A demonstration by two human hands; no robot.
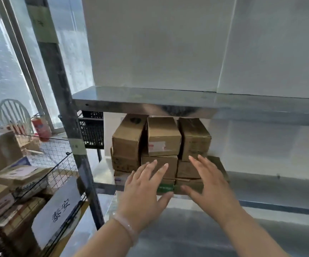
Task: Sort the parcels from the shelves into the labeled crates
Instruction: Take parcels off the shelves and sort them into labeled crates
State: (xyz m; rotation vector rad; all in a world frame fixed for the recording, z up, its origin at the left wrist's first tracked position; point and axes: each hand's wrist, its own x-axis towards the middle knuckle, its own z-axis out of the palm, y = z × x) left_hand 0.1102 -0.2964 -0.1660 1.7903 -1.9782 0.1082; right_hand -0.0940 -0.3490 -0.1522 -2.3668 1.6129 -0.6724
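Several brown cardboard parcels are stacked on a metal shelf (261, 182) under a higher shelf board (150, 101). The top row holds three boxes: a left one (127, 140), a middle one with a white and red label (164, 138) and a right one (194, 138). Below the middle box lies another brown box (168, 161), and under it a box with green tape (165, 188). My left hand (144, 190) and my right hand (209, 180) are stretched towards the stack, fingers spread, holding nothing. Both hover just in front of the lower boxes.
A black wire crate (57, 164) at the left holds several parcels and carries a white sign with dark characters (57, 210). A dark shelf post (64, 108) stands between crate and shelf. A black plastic basket (91, 128), a red extinguisher (41, 127) and a white chair (14, 114) lie beyond.
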